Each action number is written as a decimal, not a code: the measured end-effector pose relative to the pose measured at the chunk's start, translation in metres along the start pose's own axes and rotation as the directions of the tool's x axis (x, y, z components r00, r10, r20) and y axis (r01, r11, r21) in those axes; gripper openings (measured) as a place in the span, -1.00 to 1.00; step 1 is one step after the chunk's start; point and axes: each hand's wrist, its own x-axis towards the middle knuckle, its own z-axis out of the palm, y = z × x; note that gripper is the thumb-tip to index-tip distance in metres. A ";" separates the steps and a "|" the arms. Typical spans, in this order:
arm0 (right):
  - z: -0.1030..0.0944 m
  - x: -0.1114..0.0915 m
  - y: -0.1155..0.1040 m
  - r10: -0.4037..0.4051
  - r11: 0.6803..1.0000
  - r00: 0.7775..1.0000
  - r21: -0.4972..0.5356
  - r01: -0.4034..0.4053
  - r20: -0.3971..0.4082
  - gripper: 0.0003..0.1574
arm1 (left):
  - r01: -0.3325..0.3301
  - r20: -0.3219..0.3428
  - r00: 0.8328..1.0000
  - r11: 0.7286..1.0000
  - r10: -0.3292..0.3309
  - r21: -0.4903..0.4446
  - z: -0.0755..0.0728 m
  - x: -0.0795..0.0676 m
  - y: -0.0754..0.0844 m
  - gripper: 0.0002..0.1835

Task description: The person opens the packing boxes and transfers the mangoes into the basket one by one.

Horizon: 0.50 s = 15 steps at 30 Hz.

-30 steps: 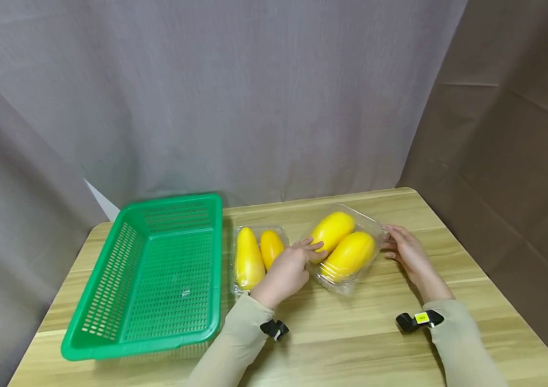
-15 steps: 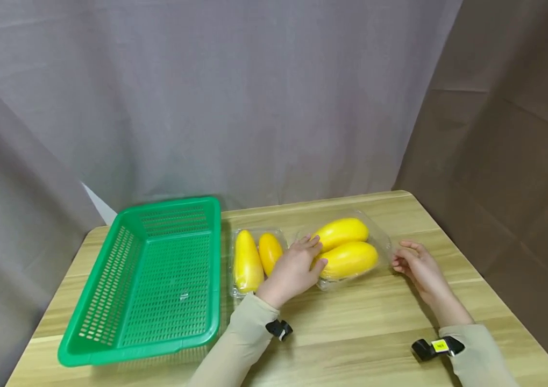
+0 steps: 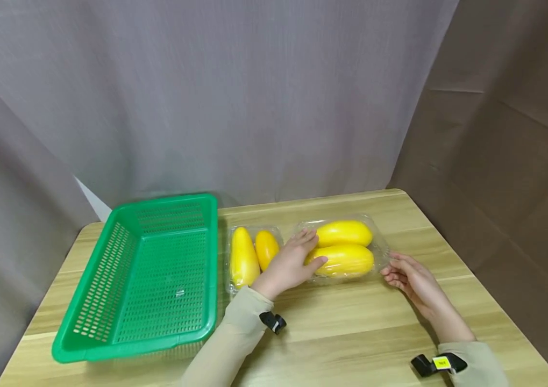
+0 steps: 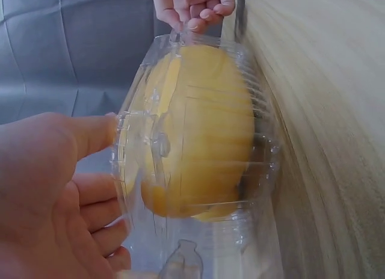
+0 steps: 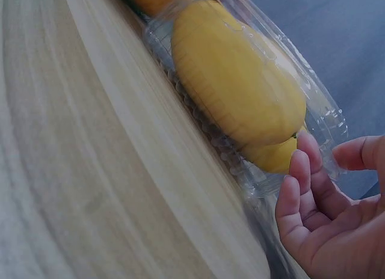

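A clear plastic clamshell box (image 3: pixel 379 248) with two long yellow fruits (image 3: pixel 344 260) lies on the table, its long side running left to right. My left hand (image 3: pixel 289 264) rests over the box's left end, fingers extended and thumb spread apart. In the left wrist view the thumb and fingertips touch the lid's edge. At the box's near right corner, my right hand (image 3: pixel 415 282) pinches the plastic edge between thumb and fingers. Left of it sits a second clear box (image 3: pixel 274 230) holding two yellow fruits (image 3: pixel 243 257), partly hidden by my left hand.
A green perforated plastic basket (image 3: pixel 213 269) stands at the left of the wooden table (image 3: pixel 346 328), nothing inside it. Grey curtain (image 3: pixel 264 107) hangs along the table's far edge, and a brown cloth (image 3: pixel 506 145) hangs at the right.
The right box has turned, so its fruits now lie nearly level across the head view. My right hand let go of its corner, moved nearer me and took the corner again.
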 end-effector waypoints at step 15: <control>0.001 0.000 0.002 0.000 1.000 1.000 0.018 0.000 -0.014 -0.59 | -0.040 -0.053 0.998 0.994 0.045 0.098 0.003 -0.012 -0.002 -0.16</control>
